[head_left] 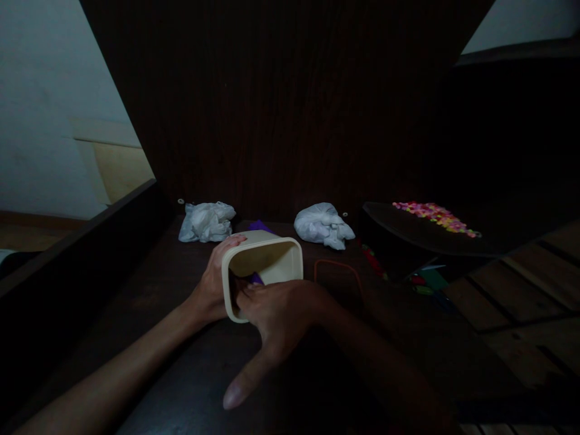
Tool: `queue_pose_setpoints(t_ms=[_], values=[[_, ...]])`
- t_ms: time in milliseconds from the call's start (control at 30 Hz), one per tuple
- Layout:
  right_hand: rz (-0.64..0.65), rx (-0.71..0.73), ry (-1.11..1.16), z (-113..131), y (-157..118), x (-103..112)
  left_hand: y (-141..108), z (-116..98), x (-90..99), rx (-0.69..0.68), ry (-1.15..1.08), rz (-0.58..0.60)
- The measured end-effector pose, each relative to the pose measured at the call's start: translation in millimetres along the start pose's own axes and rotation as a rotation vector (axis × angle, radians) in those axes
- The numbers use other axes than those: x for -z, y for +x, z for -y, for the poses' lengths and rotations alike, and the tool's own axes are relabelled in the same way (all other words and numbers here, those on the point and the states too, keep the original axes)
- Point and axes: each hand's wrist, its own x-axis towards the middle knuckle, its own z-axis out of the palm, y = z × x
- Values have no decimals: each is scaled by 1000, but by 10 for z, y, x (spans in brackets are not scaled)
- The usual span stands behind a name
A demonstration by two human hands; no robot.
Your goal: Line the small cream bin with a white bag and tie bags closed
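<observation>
1. Held the cream container (284, 264) tilted, mouth toward the body, in the middle part of the dark wooden surface (163, 402), between the raised left side (90, 241) and the curved dark panel (389, 225) at the right; could not tell about contact underneath.
2. Gripped the container's left wall with the left hand (212, 284), fingers curled over it just behind the rim.
3. Reached into the mouth with the right hand (285, 308), thumb spread outside; could not tell the hidden fingers open or closed, only near the purple piece (255, 279).
4. Judged the container light, fairly stiff, probably plastic, a little slippery but hardly fragile; seemed best to grasp by opposite walls near the rim. Took the purple piece for something soft, easier to pinch by a loose edge.
5. Saw at the back edge a left white bag (207, 222) and a right white bag (322, 226), with a purple item (260, 226) between, close behind the container.
6. Noticed an orange-brown outline (338, 262) just right of the container, and pink-yellow flowers (437, 217) beyond.
7. Found the narrow mouth crowded by the right hand, blocking much of the inside.
</observation>
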Motion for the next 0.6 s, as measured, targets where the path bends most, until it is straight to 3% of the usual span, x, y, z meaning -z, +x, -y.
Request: queue_pose_setpoints(t_ms=[133,233,433,600], values=[[-42,37,-157,58,-125,-181,-21,26,14,-16,-15,11],[-55,-15,-207,40,-172,-223,-41,48,17,-12,-48,12],[45,-216,-200,-32,-40,-3,-10,27,17,-54,-57,27],[92,-267,-203,-110,209,94,15,-8,21,-95,-37,22]])
